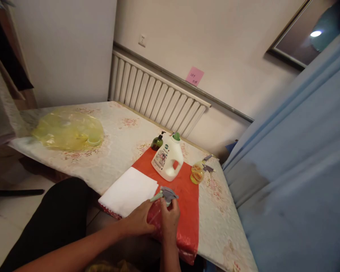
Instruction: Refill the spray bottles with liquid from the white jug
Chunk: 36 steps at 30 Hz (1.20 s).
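Note:
A spray bottle with a grey-green trigger head [167, 194] is held in both hands at the near edge of the table. My left hand [138, 220] wraps round its see-through body [155, 214], which looks reddish against the red sheet. The fingers of my right hand [170, 217] pinch the collar just under the trigger head. Beyond them stands a white jug [161, 158] with a handle and a green mouth. Left of my hands lies a white folded cloth or paper [130, 192]. Both rest on a red plastic sheet [188, 211].
A dark green pump bottle [157, 142] stands behind the jug. Two spray bottles [197, 173] with yellowish contents are at the right. A yellow plastic bag [65, 130] lies far left on the flowered tablecloth [116, 141]. A blue curtain [294, 151] hangs right; a radiator [155, 94] lines the wall.

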### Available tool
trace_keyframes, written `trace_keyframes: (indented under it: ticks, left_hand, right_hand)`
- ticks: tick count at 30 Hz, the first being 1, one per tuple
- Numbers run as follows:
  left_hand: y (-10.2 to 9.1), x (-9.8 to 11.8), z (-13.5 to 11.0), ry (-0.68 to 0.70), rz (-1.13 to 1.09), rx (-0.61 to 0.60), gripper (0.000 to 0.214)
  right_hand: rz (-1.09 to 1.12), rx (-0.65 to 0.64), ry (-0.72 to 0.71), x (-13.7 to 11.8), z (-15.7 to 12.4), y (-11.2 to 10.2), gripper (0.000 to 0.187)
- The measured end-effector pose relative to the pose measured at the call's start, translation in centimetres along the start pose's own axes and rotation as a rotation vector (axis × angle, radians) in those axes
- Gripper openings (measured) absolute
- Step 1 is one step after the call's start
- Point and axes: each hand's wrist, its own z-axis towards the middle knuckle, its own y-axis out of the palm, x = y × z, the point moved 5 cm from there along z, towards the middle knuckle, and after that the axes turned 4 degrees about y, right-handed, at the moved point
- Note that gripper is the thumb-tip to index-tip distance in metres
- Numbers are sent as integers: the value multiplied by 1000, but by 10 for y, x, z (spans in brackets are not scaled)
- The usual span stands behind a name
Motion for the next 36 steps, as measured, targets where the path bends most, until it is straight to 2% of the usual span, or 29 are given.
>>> trace_keyframes:
  ticks: [3, 7, 12, 17, 22, 26, 32, 36]
  left_hand:
    - [-1, -1, -1, -14, -52, -20, 90]
    - [0, -9, -1, -60, -101, -47, 91]
    - [4, -21, -2, -131, -255, -132, 90]
    - [6, -8, -4, -181, -460, -219, 76]
    - [8, 2, -8, -218, -616, -285, 60]
    - [11, 0, -10, -194, -613, -292, 59]
    - [15, -9, -8, -219, -403, -193, 66]
    - [16, -14, -6, -189, -385, -189, 62]
  right_hand:
    - [-4, 34, -22, -3, 1, -3, 24]
    - [63, -3, 97, -1, 3, -6, 26]
    - [275, -81, 197, 3, 4, -8, 28]
    - [464, -161, 233, 8, 4, -5, 35]
    - [462, -188, 264, 8, 2, -4, 36]
    - [407, -170, 250, 4, 1, -6, 34]
    - [359, -113, 255, 3, 2, -8, 30]
    - [320, -73, 252, 4, 3, -11, 34]
